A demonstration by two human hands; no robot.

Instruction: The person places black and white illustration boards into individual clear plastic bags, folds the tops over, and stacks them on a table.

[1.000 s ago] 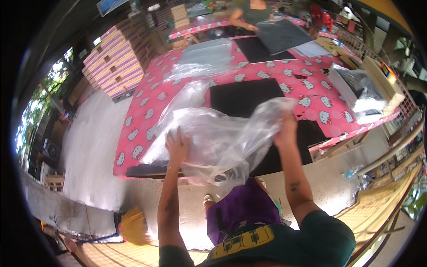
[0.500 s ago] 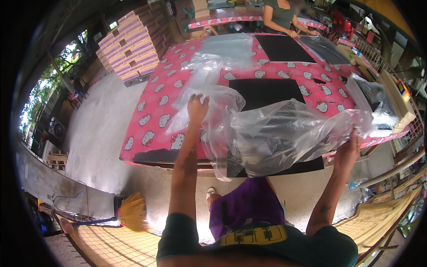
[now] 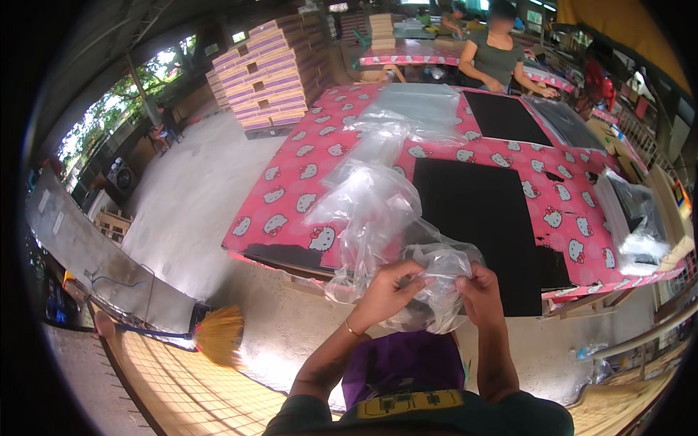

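Close to my body, at the near edge of the table, both hands pinch a clear plastic bag (image 3: 441, 263). My left hand (image 3: 391, 291) grips its left side, thumb and fingers pressed together. Opposite it, my right hand (image 3: 481, 291) pinches the right side. The bag is crumpled and hangs down between the hands. Beside it on the left lies a heap of loose clear plastic (image 3: 371, 196). A large black sheet (image 3: 472, 203) lies flat just beyond and to the right of my hands, its near end reaching the table edge.
The table has a pink patterned cover (image 3: 291, 182). Clear plastic bags (image 3: 418, 105) lie stacked at the far side, beside another black sheet (image 3: 505, 118). A co-worker (image 3: 498, 54) stands across the table. Stacked cartons (image 3: 265, 80) rise at left; a broom (image 3: 218, 336) lies at lower left.
The plastic was spread wide over the black sheet; now it is gathered close to me. My left hand moved nearer and right, my right hand moved left, and the black sheet is uncovered.
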